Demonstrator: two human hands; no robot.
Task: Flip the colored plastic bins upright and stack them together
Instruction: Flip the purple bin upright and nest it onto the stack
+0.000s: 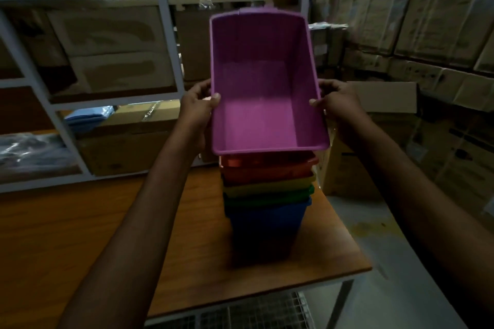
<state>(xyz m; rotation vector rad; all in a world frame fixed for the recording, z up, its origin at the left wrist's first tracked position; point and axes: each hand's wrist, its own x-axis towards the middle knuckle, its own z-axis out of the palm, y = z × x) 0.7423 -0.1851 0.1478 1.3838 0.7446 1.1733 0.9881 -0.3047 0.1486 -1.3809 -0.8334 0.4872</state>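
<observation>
Fingers (215,96) of both outstretched hands pinching the purple bin's (264,104) side rims, above the nested stack (267,195).

Both bare arms reach forward, elbows slightly bent. The left hand (199,104) and right hand (338,103) each close a grip at chest height, thumbs turned inward, fingers curled behind.

No text, label, brand, number or sign can be read. Dark printed markings are seen on the stacked brown cardboard cartons (417,8) at the right, but they are too blurred to be made out. Nothing legible is carried by the brown cardboard boxes (120,43) on the white metal shelving (171,43).
</observation>
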